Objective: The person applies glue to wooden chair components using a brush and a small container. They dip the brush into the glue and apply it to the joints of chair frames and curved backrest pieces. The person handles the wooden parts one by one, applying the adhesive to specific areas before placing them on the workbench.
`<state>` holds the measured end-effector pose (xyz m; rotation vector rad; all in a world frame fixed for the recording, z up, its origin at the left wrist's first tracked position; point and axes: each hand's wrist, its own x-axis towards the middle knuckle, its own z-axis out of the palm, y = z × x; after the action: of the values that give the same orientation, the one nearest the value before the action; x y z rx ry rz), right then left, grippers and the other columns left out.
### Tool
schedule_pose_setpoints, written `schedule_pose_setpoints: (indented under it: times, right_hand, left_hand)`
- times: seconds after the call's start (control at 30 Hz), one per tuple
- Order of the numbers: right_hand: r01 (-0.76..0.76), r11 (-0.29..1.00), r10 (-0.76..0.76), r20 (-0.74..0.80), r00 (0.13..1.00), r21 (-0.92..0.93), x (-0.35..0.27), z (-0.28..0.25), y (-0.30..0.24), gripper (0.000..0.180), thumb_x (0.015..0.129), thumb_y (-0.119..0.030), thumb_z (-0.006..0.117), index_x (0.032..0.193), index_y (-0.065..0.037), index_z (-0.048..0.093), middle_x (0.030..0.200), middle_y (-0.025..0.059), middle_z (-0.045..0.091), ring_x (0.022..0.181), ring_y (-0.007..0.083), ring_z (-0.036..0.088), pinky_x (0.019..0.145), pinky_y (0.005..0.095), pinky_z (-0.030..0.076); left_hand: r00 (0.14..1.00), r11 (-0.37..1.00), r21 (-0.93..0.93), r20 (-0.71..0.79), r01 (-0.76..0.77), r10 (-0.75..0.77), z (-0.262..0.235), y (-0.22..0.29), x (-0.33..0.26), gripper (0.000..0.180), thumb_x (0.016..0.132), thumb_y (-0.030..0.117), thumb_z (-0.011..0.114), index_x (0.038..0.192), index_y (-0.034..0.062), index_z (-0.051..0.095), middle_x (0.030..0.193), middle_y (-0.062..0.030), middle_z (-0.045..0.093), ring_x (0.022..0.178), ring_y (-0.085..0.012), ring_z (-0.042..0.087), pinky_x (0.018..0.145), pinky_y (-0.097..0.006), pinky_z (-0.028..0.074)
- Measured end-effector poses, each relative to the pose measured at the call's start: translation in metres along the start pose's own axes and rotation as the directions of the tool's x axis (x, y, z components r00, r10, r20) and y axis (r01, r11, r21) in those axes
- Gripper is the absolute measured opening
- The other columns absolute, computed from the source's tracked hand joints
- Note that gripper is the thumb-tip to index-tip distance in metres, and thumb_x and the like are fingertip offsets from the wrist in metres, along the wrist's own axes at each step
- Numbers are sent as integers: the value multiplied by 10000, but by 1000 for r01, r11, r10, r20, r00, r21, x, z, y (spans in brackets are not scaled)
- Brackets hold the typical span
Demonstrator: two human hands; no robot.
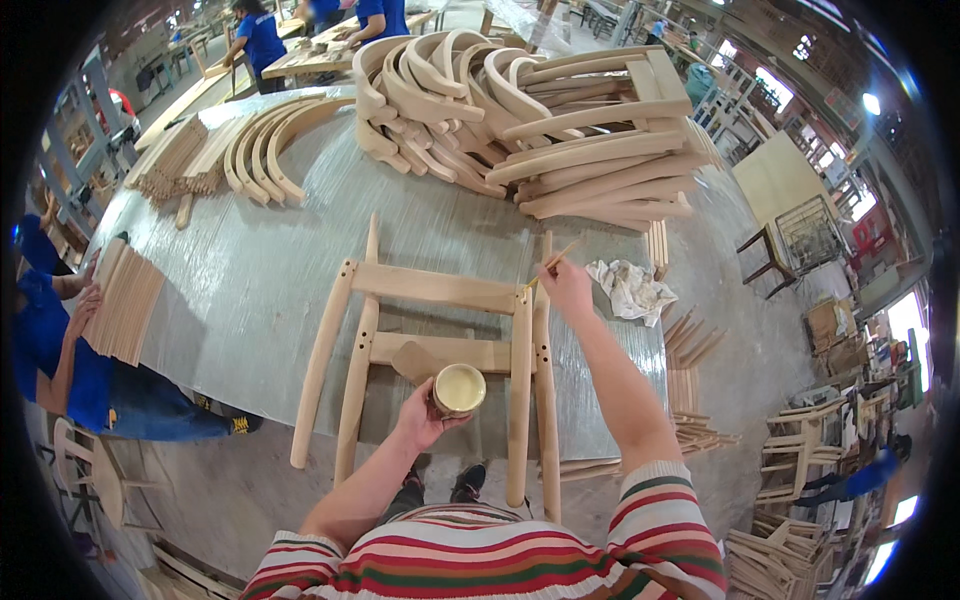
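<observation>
At the left edge of the worktop (250, 270), a seated person in blue (45, 340) rests a hand on a fanned bundle of flat wooden slats (125, 300). Toward the far left corner lie a stack of thin sticks (170, 160) and, just beside it, a row of curved wooden bows (270, 140).

At the near edge, in the middle, lies a wooden chair frame (430, 340): long pale legs running from near to far, joined by two flat crossbars, with its near ends overhanging the edge. The left hand (420, 415) is held over the near edge, just in front of the lower crossbar, its fingers wrapped around a small round tin (459, 388) filled with pale cream-coloured paste. The tin is upright and open at the top.

The right hand (567, 285) is over the right end of the upper crossbar, where it meets the right legs. Its fingers are pinched closed around a thin wooden stick (553, 262), which slants up and to the right, its lower tip at the joint.

Beyond the frame, at the far edge, rises a big heap of curved chair parts (520, 110). Near the right hand, toward the right edge, lies a crumpled white rag (630, 288). Past that edge, short wooden pieces (690, 370) lie loose and stacked chair frames (800, 470) stand on the floor.
</observation>
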<state>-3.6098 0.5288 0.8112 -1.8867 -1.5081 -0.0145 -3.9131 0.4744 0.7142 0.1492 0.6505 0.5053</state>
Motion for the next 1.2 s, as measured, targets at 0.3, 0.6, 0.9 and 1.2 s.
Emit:
schedule_pose_setpoints:
  times: [0.3, 0.6, 0.9, 1.2]
  right_hand:
    - [56, 997, -53, 61, 997, -48, 10, -4, -8, 255, 793, -257, 626, 733, -17, 565, 659, 166, 592, 643, 359, 581, 568, 422, 455]
    - [-2, 998, 9, 114, 993, -60, -1, -28, -18, 179, 787, -220, 611, 796, -48, 562, 685, 158, 605, 681, 350, 591, 632, 440, 475]
    - [-10, 997, 20, 137, 990, -74, -12, -13, -5, 210, 801, -261, 603, 802, -56, 561, 678, 152, 600, 693, 345, 592, 630, 440, 470]
    - [354, 935, -340, 202, 918, -35, -14, -28, -7, 190, 809, -221, 590, 812, -34, 556, 686, 128, 606, 687, 316, 602, 609, 412, 469]
  left_hand:
    - [1000, 1000, 24, -12, -20, 20, -5, 8, -10, 421, 963, 330, 319, 1247, 44, 440, 1222, -174, 510, 1089, -376, 530, 878, -562, 466]
    - [999, 995, 99, 14, -34, 33, -5, 12, -18, 442, 963, 338, 313, 1258, 32, 433, 1234, -187, 503, 1081, -390, 533, 886, -551, 467]
    - [999, 995, 100, 46, -4, 0, 2, 5, -16, 441, 953, 336, 347, 1268, 39, 426, 1239, -188, 497, 1081, -395, 531, 884, -546, 470]
    - [997, 980, 184, -11, -70, 73, 18, 7, -10, 420, 957, 338, 331, 1260, 60, 418, 1241, -161, 492, 1094, -359, 527, 883, -534, 474]
